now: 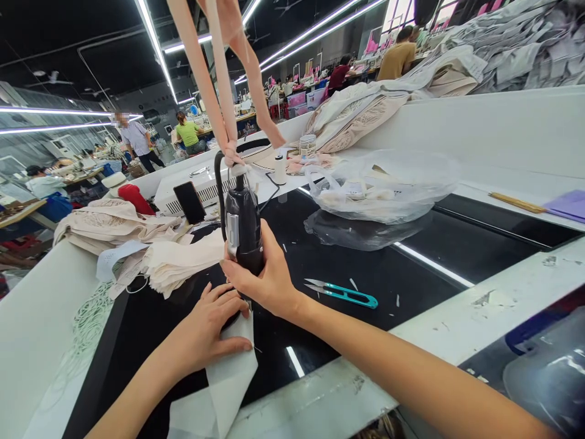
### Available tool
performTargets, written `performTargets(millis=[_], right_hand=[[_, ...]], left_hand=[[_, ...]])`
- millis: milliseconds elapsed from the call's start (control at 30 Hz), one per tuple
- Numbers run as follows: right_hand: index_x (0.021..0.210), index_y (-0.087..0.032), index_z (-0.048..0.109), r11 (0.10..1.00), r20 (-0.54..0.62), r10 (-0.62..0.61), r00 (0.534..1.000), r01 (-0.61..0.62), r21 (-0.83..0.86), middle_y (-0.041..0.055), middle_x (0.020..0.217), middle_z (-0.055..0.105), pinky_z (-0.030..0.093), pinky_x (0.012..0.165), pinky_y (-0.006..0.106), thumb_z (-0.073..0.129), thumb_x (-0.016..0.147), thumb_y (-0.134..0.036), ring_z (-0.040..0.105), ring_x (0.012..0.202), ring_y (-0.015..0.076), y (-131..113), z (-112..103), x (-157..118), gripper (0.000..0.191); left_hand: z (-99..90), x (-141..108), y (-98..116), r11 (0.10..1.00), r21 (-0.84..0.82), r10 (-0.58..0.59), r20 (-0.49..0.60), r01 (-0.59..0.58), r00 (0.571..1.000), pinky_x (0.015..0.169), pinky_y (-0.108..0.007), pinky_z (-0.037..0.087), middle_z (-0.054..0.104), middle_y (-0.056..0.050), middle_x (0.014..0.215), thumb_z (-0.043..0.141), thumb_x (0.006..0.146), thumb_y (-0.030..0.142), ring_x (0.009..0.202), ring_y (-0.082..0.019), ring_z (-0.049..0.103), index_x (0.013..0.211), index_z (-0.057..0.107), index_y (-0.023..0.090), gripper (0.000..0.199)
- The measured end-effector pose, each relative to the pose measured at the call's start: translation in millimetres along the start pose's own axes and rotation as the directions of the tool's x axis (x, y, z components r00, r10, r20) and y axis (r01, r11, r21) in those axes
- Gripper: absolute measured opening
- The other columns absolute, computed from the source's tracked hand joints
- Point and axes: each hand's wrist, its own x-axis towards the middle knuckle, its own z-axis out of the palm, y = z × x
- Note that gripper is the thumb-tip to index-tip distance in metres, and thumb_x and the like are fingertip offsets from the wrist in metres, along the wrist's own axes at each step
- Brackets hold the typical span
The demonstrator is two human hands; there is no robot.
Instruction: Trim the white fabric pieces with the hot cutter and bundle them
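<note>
My right hand (267, 277) is wrapped around the black body of an electric cloth cutter (244, 225), which stands upright over the black work surface. Peach cloth strips (228, 97) are knotted at its top and run upward, and a black cord loops beside it. Close by, my left hand (212, 332) lies with fingers and thumb apart on a pale cloth piece (235, 372), pressing it down by the cutter's foot. Behind my hands, the cutter's blade and base are mostly hidden. Part of the cloth hangs toward the near edge.
Teal thread snips (350, 294) lie to the right. Beyond them sits a clear plastic bag (379, 189). A stack of cream cloth pieces (183, 262), a phone (189, 202) and green cord (91, 314) are at left. People work farther back.
</note>
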Motion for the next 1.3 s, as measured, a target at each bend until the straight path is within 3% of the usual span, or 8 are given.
performTargets(millis=[300,467,700,833,967,1100,1300], right_hand=[[0.1,-0.019,0.042,1.0,0.004,-0.004,1.0,0.004,0.02,-0.0004,0.086,0.055,0.045,0.07,0.027,0.068,0.085,-0.03,0.05,0.075,0.0099,-1.0,-0.3,-0.6,0.031],[0.097,-0.019,0.04,0.996,-0.012,0.027,1.0,-0.028,-0.083,-0.0003,0.083,0.05,0.041,0.066,0.028,0.066,0.086,-0.033,0.046,0.072,0.0108,1.8,0.6,-2.0,0.032],[0.1,-0.019,0.042,0.998,0.014,0.054,0.998,-0.054,0.026,0.0015,0.085,0.052,0.044,0.069,0.029,0.067,0.086,-0.033,0.048,0.073,0.0113,-8.0,1.6,-6.1,0.032],[0.099,-0.018,0.042,0.999,0.0,0.037,0.999,-0.037,-0.006,0.0028,0.085,0.054,0.044,0.067,0.03,0.066,0.085,-0.031,0.049,0.072,0.0125,-9.1,3.1,-8.2,0.03],[0.097,-0.019,0.04,0.998,0.002,0.065,0.998,-0.065,-0.002,0.002,0.083,0.051,0.042,0.066,0.028,0.065,0.086,-0.029,0.047,0.072,0.0117,-11.9,4.4,-9.4,0.03],[0.099,-0.018,0.042,0.997,0.017,0.037,0.999,-0.038,0.069,0.0023,0.085,0.052,0.044,0.068,0.028,0.066,0.085,-0.03,0.048,0.073,0.0113,-15.7,4.9,-12.3,0.03],[0.098,-0.017,0.043,0.999,0.019,0.033,0.999,-0.033,-0.002,0.0039,0.084,0.053,0.043,0.068,0.03,0.064,0.085,-0.031,0.048,0.074,0.0132,-15.0,5.4,-16.0,0.028]], left_hand=[[1.0,0.5,-2.1,1.0,-0.019,0.011,-0.019,-0.012,1.0,0.123,-0.051,0.004,0.046,0.006,0.138,0.069,0.085,0.039,0.143,-0.019,0.02,0.108,0.056,0.029,0.029],[0.9,1.4,-1.2,1.0,-0.019,0.017,-0.018,-0.017,1.0,0.122,-0.052,0.003,0.049,0.005,0.137,0.069,0.085,0.036,0.144,-0.019,0.018,0.109,0.056,0.028,0.028],[3.8,0.6,-6.0,0.998,-0.002,0.064,-0.042,-0.064,0.997,0.122,-0.055,0.006,0.043,0.004,0.146,0.068,0.086,0.038,0.145,-0.02,0.019,0.114,0.056,0.029,0.032],[4.7,1.6,-6.6,0.997,-0.013,0.078,-0.053,-0.079,0.996,0.122,-0.057,0.007,0.049,0.005,0.139,0.069,0.086,0.037,0.143,-0.019,0.023,0.111,0.056,0.028,0.029],[5.0,0.4,-8.3,0.995,0.011,0.095,-0.07,-0.094,0.993,0.122,-0.057,0.01,0.046,0.004,0.142,0.068,0.086,0.039,0.144,-0.02,0.023,0.12,0.056,0.03,0.037],[6.2,0.2,-9.6,0.994,-0.008,0.108,-0.083,-0.109,0.991,0.121,-0.06,0.004,0.041,0.001,0.149,0.069,0.086,0.038,0.145,-0.022,0.024,0.135,0.051,0.031,0.052],[5.7,3.6,-8.8,0.993,-0.02,0.111,-0.083,-0.113,0.99,0.121,-0.06,0.006,0.043,0.001,0.147,0.069,0.085,0.037,0.142,-0.023,0.03,0.134,0.053,0.032,0.052]])
